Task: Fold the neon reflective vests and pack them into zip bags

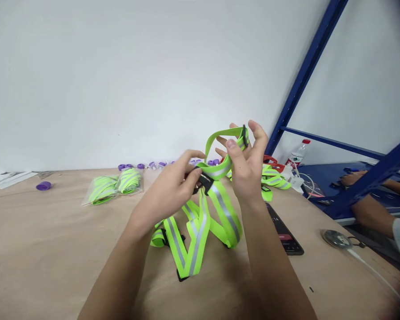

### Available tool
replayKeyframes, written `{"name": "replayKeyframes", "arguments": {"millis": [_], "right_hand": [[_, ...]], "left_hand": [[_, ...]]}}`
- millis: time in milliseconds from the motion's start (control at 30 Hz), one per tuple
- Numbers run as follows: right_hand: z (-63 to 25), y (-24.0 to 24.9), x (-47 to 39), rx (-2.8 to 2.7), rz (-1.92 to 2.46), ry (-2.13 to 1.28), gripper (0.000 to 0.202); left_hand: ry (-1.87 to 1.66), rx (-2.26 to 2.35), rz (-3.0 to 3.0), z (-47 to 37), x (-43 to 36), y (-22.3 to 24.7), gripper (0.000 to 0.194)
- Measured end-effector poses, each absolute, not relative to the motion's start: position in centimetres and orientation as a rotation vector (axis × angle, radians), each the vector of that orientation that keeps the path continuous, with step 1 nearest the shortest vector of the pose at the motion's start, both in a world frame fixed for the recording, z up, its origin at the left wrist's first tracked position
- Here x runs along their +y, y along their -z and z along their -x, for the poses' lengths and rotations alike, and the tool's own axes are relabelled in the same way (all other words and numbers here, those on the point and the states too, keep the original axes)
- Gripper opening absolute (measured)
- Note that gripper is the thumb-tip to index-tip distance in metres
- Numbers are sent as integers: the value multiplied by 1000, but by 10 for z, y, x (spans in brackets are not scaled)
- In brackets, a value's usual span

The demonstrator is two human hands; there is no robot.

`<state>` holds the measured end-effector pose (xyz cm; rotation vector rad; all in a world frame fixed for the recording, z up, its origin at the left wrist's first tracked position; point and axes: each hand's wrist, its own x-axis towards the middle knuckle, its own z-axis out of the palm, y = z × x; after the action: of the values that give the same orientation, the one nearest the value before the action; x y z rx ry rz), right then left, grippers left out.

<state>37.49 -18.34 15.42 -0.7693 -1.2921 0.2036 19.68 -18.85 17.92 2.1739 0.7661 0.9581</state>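
Note:
A neon-green reflective harness (200,235) with silver stripes hangs in loops from my hands, its lower straps low over the table. My left hand (176,184) pinches the strap by a black buckle (206,181). Higher and to the right, my right hand (245,166) has the strap loop between thumb and fingers. A black slider (244,136) sits on that loop beside the fingertips. Part of the left fingers' grip is hidden behind the hand.
Two bagged green harnesses (102,189) lie left on the table (53,258), near a purple cap (43,186). More green straps (275,177), a phone (286,235), a bottle (298,152) and a cabled round device (336,238) are right. Beyond the blue frame (300,84) a co-worker's arm (373,213) shows.

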Motion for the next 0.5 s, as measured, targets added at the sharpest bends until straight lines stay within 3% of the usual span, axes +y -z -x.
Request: {"name": "replayKeyframes", "arguments": {"millis": [167,400,500], "right_hand": [[-381,-152,-183,-1400,900,109,57],[-364,-165,-209,-1809,864,-70,61],[-358,-166,-211,-1830,874,-7,49]], "left_hand": [[-1262,691,-1843,-188,-186,-187,21],[-1411,618,-1742,-194,-186,-187,21],[-1388,574,-1752,-195,-185,-185,19]]}}
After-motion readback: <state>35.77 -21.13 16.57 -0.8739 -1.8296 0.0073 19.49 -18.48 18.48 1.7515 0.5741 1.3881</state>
